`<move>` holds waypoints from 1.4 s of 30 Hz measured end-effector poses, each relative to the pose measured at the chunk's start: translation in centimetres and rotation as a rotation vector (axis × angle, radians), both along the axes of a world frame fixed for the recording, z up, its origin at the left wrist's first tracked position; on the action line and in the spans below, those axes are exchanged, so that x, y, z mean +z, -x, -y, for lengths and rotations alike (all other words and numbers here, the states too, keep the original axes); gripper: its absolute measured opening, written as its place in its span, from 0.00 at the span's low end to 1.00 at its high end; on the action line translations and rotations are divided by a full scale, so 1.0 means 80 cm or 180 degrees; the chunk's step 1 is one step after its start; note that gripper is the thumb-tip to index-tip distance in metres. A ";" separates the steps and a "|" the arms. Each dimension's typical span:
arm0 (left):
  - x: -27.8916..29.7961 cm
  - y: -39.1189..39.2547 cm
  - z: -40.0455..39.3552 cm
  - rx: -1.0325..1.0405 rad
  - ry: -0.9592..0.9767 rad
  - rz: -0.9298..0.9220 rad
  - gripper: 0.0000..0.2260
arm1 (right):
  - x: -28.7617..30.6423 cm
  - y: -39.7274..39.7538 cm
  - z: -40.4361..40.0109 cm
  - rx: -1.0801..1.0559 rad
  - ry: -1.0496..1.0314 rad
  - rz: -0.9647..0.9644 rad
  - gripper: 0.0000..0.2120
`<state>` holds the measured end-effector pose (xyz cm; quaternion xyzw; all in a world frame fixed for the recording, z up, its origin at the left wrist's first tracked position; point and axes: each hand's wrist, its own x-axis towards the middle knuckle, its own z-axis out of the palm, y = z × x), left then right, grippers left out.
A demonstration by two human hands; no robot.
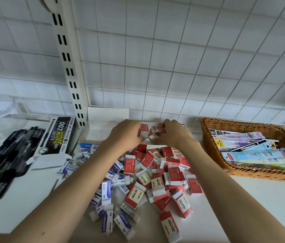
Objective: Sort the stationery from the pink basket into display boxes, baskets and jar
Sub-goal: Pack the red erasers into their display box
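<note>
Blue erasers [107, 190] and red erasers [162, 174] lie heaped nearest, on the white shelf [243, 207]. Beyond the heap, left hand [126, 133] grips a red eraser [144, 130]; right hand [175, 132] curls over more (hold unclear). Right of the heap, a wicker basket [208, 137] holds packaged pens [253, 151].

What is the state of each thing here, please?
Left hand: grips a red eraser.
Right hand: on small red erasers at the back.
Eraser pile: loose, red and blue mixed.
Wicker basket: holds flat packets.
Black pen box: flap open.
</note>
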<state>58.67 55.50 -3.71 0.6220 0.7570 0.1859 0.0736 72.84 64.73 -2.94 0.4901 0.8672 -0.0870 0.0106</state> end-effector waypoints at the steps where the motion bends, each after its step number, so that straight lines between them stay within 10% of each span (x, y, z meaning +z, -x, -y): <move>1: 0.000 0.000 0.002 -0.0029 -0.0002 -0.0026 0.11 | -0.002 -0.001 -0.003 0.0028 0.0029 -0.0015 0.32; 21: -0.001 0.009 0.017 -0.0447 0.0022 0.0084 0.10 | 0.005 -0.002 0.004 0.0453 0.0087 -0.0228 0.07; 42: 0.003 0.005 0.039 -0.0630 0.0109 -0.0302 0.12 | 0.006 -0.013 -0.008 0.0558 0.0184 -0.0186 0.10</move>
